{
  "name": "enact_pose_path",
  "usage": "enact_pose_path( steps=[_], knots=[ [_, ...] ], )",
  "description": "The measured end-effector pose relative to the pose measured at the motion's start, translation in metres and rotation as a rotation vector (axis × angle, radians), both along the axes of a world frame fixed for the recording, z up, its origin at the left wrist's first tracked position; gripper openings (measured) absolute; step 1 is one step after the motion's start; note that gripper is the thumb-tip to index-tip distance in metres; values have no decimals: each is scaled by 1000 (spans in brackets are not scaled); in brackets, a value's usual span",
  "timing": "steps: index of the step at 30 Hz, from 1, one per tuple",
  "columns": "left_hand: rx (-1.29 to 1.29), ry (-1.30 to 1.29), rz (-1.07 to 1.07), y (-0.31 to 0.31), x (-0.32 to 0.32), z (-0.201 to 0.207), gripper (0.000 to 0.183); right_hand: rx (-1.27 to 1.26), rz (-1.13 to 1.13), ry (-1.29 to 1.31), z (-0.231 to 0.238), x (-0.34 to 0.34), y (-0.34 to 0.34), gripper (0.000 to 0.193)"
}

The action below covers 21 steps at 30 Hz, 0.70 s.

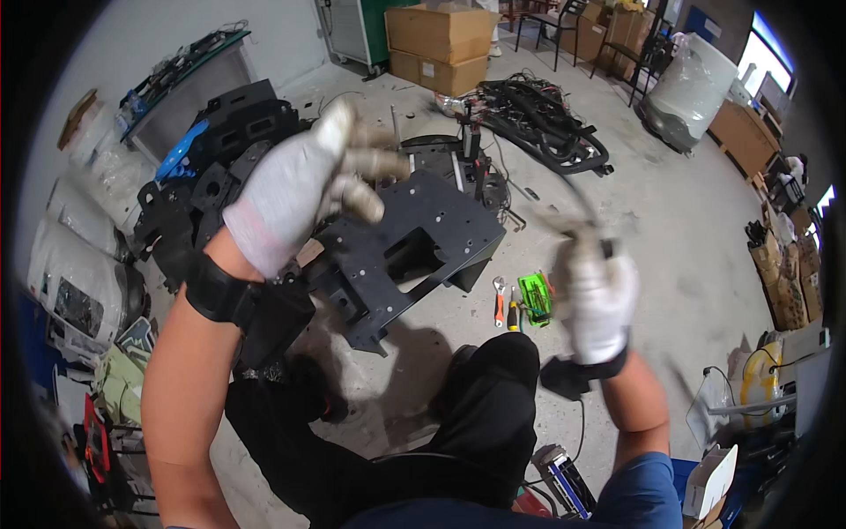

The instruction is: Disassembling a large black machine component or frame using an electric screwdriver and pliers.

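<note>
My left hand (pixel 291 185), in a white work glove, is raised over the left part of a dark flat metal frame (pixel 441 220). Its fingers are apart and nothing shows in them. The frame has a rectangular cutout and several small holes. To the right, my gloved right hand (pixel 601 300) is in the air, smeared by motion. Its fingers are closed on a thin dark curved strip or cable (pixel 582 196), whose exact kind I cannot make out. Below and between the hands, an orange-handled adjustable wrench (pixel 500 302), a screwdriver (pixel 513 310) and a green tool case (pixel 534 298) lie on the floor.
Black machine parts (pixel 238 119) crowd the left. A heap of black cables and hoses (pixel 546 123) lies farther off, near stacked cardboard boxes (pixel 438 44). A plastic-wrapped white unit (pixel 692 88) stands at the far right. Beside my right leg is a blue-and-white box-shaped device (pixel 566 480).
</note>
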<state>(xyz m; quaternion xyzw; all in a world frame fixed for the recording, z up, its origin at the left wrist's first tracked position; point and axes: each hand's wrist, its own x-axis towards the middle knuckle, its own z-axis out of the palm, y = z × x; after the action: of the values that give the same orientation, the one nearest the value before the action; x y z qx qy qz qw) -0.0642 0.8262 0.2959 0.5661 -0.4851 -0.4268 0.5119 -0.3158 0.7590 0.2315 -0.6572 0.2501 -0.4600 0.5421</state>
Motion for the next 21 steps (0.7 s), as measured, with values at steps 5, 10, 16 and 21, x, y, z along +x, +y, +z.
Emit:
enact_pose_path(
  steps=[5,10,16,21],
  knots=[
    [203,-270,-110,15,20,-62,41,-162,-183,240,30,-108,-30,57],
    [366,-220,-38,41,55,-114,29,179,-81,626,-4,-163,-38,44],
    [485,-156,86,58,85,-151,29,442,-94,882,-93,-186,-67,38],
    [554,-158,175,75,103,-171,28,460,-160,959,-158,-180,-166,41]
  ],
)
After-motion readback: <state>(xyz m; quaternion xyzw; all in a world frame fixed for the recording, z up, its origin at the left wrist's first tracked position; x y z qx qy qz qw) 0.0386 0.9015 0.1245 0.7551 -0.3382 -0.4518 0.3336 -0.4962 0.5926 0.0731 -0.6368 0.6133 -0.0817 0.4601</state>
